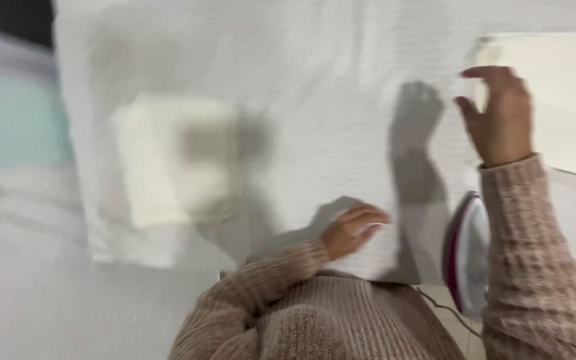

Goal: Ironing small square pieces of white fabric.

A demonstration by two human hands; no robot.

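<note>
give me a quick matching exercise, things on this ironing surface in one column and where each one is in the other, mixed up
Things:
1. left hand
2. right hand
3. iron
4. folded cream cloth

Places:
A. on the left part of the white sheet, away from both hands
B. raised at the right, fingers spread, by a pale cloth at the right edge
C. low on the sheet near the person's body, fingers curled
D. beside the right sleeve, at the sheet's near edge

Pairs: 1-C, 2-B, 3-D, 4-A
</note>
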